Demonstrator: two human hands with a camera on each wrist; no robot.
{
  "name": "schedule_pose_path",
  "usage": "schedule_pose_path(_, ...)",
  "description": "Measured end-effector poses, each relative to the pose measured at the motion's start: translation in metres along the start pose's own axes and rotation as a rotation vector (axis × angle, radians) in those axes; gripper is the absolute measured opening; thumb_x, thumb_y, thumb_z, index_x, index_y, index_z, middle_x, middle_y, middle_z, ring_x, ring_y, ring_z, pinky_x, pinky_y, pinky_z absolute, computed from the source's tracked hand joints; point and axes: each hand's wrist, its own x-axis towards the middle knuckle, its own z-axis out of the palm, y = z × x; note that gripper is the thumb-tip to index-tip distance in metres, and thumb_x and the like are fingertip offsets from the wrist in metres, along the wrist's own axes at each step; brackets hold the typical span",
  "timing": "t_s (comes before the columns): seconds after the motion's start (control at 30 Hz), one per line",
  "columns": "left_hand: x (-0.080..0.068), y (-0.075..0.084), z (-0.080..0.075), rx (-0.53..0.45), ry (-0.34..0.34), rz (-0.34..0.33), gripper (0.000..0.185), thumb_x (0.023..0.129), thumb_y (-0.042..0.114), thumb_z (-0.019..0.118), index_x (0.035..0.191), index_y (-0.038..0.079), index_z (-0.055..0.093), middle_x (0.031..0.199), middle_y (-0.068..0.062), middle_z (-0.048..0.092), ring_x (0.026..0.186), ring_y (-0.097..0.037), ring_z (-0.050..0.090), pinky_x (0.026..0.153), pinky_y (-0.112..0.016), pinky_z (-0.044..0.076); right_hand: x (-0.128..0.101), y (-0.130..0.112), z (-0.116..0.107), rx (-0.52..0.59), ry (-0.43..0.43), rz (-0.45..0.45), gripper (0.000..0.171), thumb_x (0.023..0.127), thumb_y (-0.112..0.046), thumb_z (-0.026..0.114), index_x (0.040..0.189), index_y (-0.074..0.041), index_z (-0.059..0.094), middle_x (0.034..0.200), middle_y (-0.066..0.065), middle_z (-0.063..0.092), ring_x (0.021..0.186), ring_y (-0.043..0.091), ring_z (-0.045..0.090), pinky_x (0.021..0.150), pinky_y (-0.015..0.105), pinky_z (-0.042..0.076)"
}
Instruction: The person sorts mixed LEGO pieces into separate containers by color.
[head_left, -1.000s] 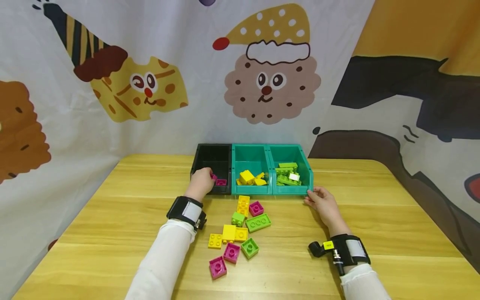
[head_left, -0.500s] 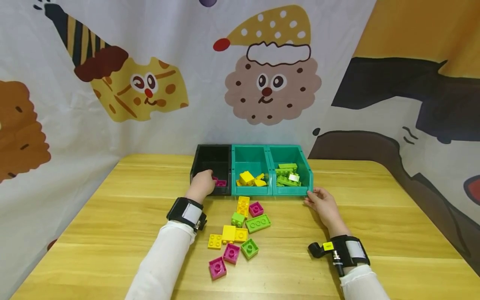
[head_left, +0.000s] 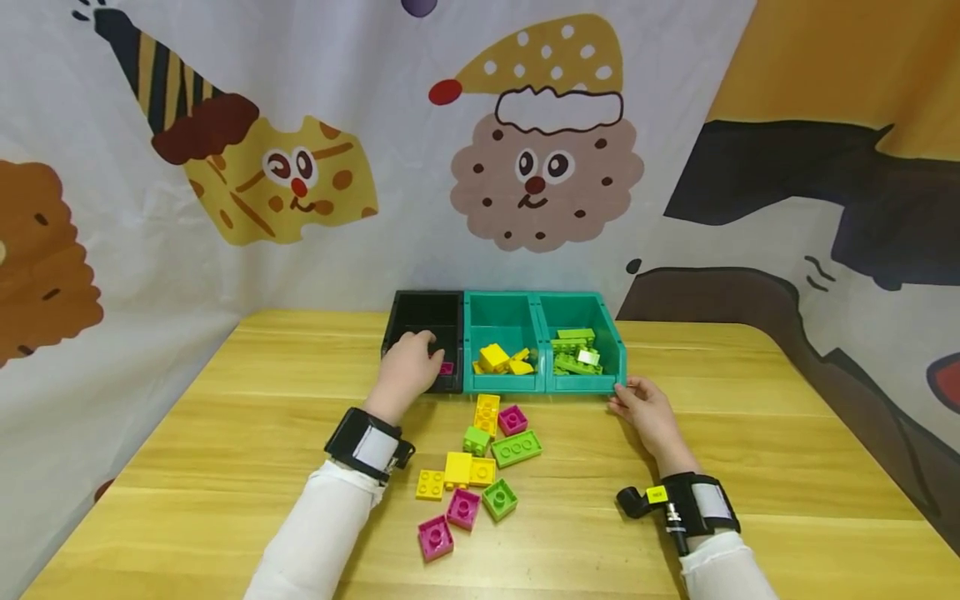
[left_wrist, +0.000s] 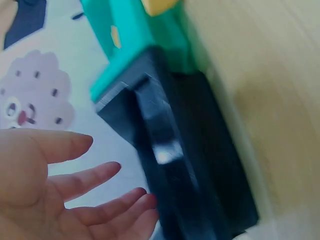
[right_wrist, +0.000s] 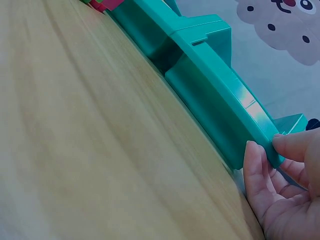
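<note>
The left hand (head_left: 411, 364) is being held over the front of the black bin (head_left: 424, 314), fingers spread and relaxed, nothing gripped; in the left wrist view the straight fingers (left_wrist: 95, 176) are being shown just beside the bin's dark wall (left_wrist: 190, 165). A pink brick (head_left: 447, 368) is lying inside that bin, partly hidden by the hand. The right hand (head_left: 647, 410) is being pressed to the corner of the green-brick bin (head_left: 609, 335), thumb and fingertips (right_wrist: 257, 162) pinching its front edge. Loose bricks (head_left: 480, 467) are being left on the worktop (head_left: 750, 417), between the two arms. A risk is being judged: the joined bins could be shoved backwards if the left hand is withdrawn carelessly against the low front wall, and the scattered bricks could be swept aside by the sleeve (head_left: 315, 533).
</note>
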Motion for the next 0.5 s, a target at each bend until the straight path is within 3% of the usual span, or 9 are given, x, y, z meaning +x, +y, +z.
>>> schedule_pose_path(0.23, -0.022, 0.007, -0.001, -0.011, -0.045, 0.082, 0.036, 0.09, 0.029, 0.064, 0.116, 0.004, 0.063, 0.111, -0.016, 0.063, 0.086, -0.026, 0.061, 0.08, -0.041, 0.052, -0.001, 0.002, 0.001, 0.021, -0.018, -0.013, 0.033, 0.1, -0.013, 0.045, 0.125, 0.008, 0.038, 0.096, 0.003, 0.05, 0.081, 0.001, 0.058, 0.075, 0.015, 0.051)
schedule_pose_path(0.5, -0.042, 0.009, 0.002, -0.114, -0.145, 0.129, 0.033, 0.09, 0.028, 0.065, 0.113, 0.005, 0.064, 0.115, -0.011, 0.066, 0.105, -0.027, 0.06, 0.094, -0.043, 0.048, -0.001, 0.001, 0.001, 0.006, -0.008, -0.01, 0.035, 0.1, -0.015, 0.045, 0.126, 0.008, 0.037, 0.097, 0.003, 0.05, 0.08, -0.001, 0.057, 0.075, 0.014, 0.051)
